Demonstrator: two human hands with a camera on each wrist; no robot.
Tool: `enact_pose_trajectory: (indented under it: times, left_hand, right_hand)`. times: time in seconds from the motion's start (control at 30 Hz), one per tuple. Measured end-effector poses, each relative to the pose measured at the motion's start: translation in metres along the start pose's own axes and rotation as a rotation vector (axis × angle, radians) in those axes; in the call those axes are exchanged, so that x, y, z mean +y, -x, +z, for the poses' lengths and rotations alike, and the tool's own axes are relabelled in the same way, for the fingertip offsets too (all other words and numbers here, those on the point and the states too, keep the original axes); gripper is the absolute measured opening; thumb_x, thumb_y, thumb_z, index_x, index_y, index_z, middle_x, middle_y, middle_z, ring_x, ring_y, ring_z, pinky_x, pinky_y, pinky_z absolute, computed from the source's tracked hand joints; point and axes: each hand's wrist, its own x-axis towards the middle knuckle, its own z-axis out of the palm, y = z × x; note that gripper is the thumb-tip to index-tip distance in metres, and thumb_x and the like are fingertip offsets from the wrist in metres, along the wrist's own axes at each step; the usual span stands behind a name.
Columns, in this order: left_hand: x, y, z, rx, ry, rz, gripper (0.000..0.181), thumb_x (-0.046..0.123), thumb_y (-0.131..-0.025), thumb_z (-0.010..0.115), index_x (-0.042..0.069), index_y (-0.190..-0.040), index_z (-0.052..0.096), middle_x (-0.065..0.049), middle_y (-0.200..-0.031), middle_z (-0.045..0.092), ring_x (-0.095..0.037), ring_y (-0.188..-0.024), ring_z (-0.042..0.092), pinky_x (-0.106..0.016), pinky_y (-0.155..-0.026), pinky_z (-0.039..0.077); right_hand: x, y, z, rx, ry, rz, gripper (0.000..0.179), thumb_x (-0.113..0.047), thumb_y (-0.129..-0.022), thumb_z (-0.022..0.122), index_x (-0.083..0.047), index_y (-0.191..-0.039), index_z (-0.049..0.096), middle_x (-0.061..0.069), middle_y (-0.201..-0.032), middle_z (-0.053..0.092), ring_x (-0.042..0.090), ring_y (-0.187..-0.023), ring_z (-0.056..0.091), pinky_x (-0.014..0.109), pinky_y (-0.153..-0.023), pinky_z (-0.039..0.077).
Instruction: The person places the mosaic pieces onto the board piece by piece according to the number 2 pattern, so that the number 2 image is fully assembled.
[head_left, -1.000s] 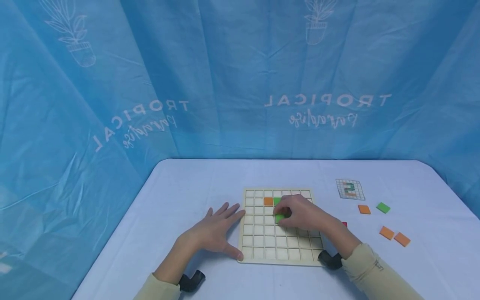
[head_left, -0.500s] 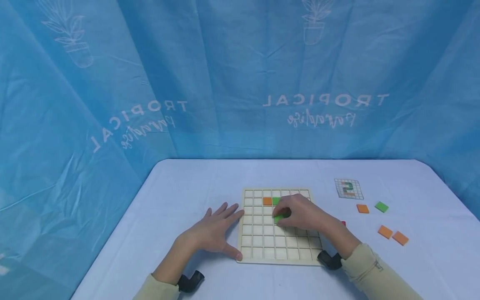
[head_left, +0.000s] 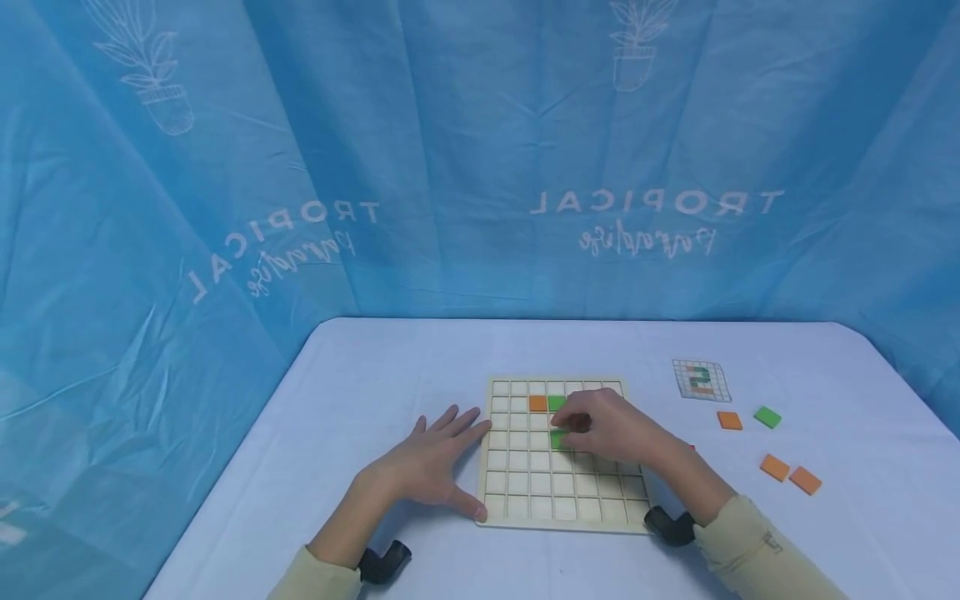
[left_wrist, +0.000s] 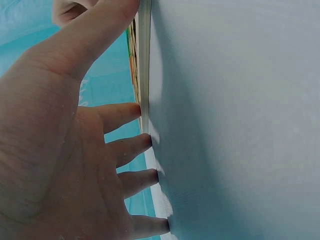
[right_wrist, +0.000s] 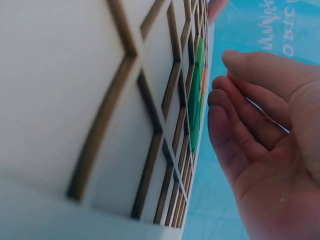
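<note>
A pale wooden grid board (head_left: pixel 517 483) lies on the white table. In its second row from the far side, an orange tile (head_left: pixel 537 404) sits beside a green tile (head_left: pixel 557 403). Two rows nearer, another green tile (head_left: pixel 556 440) lies in a cell, partly covered by my right hand (head_left: pixel 609 427). That hand hovers just over the board; in the right wrist view its loosely curved fingers (right_wrist: pixel 232 130) hold nothing and stand apart from the green tiles (right_wrist: pixel 195 110). My left hand (head_left: pixel 427 468) is spread, with thumb and fingertips touching the board's left edge (left_wrist: pixel 144 65).
Right of the board lies a gridded pattern card (head_left: pixel 711 392). Near it are loose orange tiles (head_left: pixel 775 467) and a green tile (head_left: pixel 767 417). A red piece (head_left: pixel 692 447) is mostly hidden behind my right forearm. A blue curtain (head_left: pixel 480 167) hangs behind the table.
My right hand has let go of the nearer green tile and shifted slightly right, leaving the tile in its cell. The left hand stays at the board's edge.
</note>
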Motion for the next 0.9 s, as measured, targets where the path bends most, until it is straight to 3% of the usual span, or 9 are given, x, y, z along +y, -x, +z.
enact_pose_trajectory:
  times: [0.37,0.57,0.9]
  left_hand:
    - [0.001,0.001,-0.001,0.0,0.0,-0.006,0.123,0.086,-0.051,0.066,0.028,-0.153,0.027,0.001,-0.159,0.016,-0.029,-0.145,0.007,-0.064,-0.109,0.009]
    - [0.002,0.001,-0.003,-0.004,0.014,-0.003,0.122,0.085,-0.052,0.067,0.028,-0.153,0.027,0.0,-0.159,0.016,-0.029,-0.145,0.006,-0.064,-0.109,0.009]
    - [0.003,0.001,-0.004,-0.011,0.014,-0.005,0.123,0.085,-0.051,0.066,0.028,-0.153,0.027,0.0,-0.159,0.017,-0.029,-0.145,0.006,-0.064,-0.109,0.009]
  right_hand:
    - [0.008,0.018,-0.019,0.07,-0.063,0.048,0.02,-0.014,-0.089,0.07,-0.015,-0.109,0.072,-0.006,-0.099,0.066,0.008,-0.085,0.06,0.027,-0.077,0.053]
    - [0.011,0.035,-0.035,0.095,-0.053,0.134,0.021,-0.013,-0.089,0.069,-0.017,-0.109,0.071,-0.004,-0.101,0.067,0.009,-0.087,0.061,0.027,-0.08,0.052]
    - [0.022,0.06,-0.049,0.129,-0.025,0.173,0.021,-0.015,-0.088,0.071,-0.016,-0.109,0.071,-0.004,-0.099,0.067,0.007,-0.087,0.063,0.027,-0.079,0.053]
